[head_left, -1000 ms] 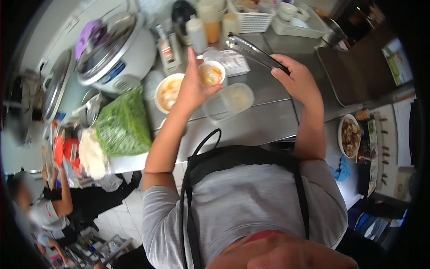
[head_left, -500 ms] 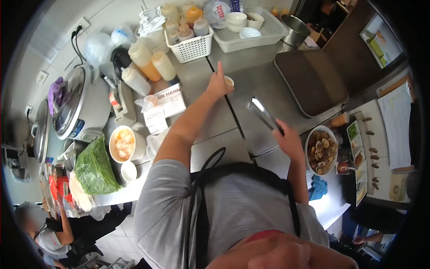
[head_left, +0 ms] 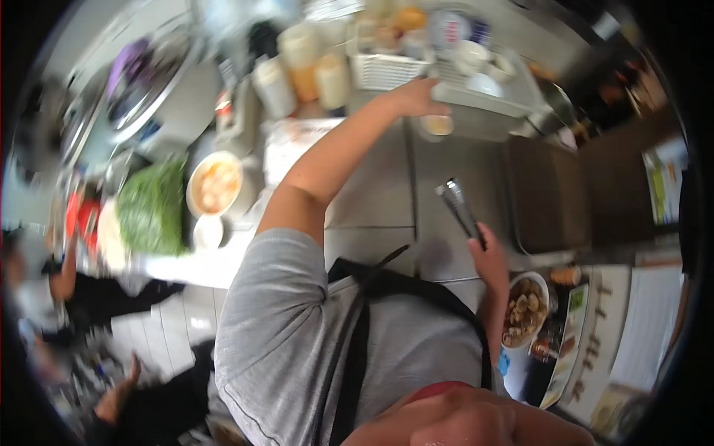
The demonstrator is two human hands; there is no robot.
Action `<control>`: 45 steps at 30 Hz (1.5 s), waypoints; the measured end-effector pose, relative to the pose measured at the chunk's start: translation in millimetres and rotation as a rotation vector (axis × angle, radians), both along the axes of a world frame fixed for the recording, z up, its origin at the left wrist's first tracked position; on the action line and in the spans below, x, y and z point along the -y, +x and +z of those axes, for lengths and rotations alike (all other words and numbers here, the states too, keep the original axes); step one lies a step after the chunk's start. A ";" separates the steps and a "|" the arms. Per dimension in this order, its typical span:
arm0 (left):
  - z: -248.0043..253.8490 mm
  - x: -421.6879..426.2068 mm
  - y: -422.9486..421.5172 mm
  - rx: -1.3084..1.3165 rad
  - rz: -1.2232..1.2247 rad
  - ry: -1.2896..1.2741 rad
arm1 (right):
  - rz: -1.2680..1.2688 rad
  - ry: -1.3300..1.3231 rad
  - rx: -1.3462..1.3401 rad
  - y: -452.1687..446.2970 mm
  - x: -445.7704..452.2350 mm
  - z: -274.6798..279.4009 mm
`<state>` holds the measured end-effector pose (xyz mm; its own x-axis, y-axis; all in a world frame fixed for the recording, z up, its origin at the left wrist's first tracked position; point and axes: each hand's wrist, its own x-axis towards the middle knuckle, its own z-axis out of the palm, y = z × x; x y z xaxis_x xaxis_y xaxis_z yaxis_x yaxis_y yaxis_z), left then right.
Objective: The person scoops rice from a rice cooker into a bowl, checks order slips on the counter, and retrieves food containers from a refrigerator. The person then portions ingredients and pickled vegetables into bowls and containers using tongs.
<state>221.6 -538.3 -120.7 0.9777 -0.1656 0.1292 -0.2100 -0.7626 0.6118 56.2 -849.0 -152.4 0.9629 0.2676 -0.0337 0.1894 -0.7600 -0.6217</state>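
Observation:
My left hand is stretched far forward over the steel counter, its fingers apart and somewhat blurred. Just below those fingers stands a small round cup with something pale yellow in it; whether they touch its rim I cannot tell. Metal tongs are gripped near their dark handle by my right hand, with the tips pointing forward over the bare steel. Close to my right forearm is a white bowl of clams.
Behind the cup are a white basket of bottles and a grey tray of bowls. A brown tray lies right. On the left are a tub of pinkish-orange food, bagged greens and a cooker. A co-worker stands beyond.
The view has swung round. My left hand has shifted toward the back of the counter, and more of the small cup shows. My right hand still holds the tongs.

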 end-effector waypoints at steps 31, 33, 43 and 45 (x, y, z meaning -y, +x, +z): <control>-122.4 -242.9 -471.9 0.175 0.588 -0.055 | 0.744 -0.595 0.185 -112.9 -420.8 72.0; -122.8 -247.3 -470.5 0.167 0.554 -0.062 | 0.674 -0.505 0.121 -107.0 -411.4 83.8; -86.5 -266.6 -476.6 0.308 0.736 -0.231 | 0.589 -0.362 0.034 -89.7 -389.7 89.5; -71.5 -272.8 -469.1 0.397 0.718 -0.153 | 0.575 -0.346 0.023 -84.4 -384.5 86.2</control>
<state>-247.5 -265.4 -192.1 0.7162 0.5279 0.4565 0.0740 -0.7078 0.7025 -28.1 -464.5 -66.1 0.6721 0.7154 -0.1910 0.6337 -0.6891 -0.3515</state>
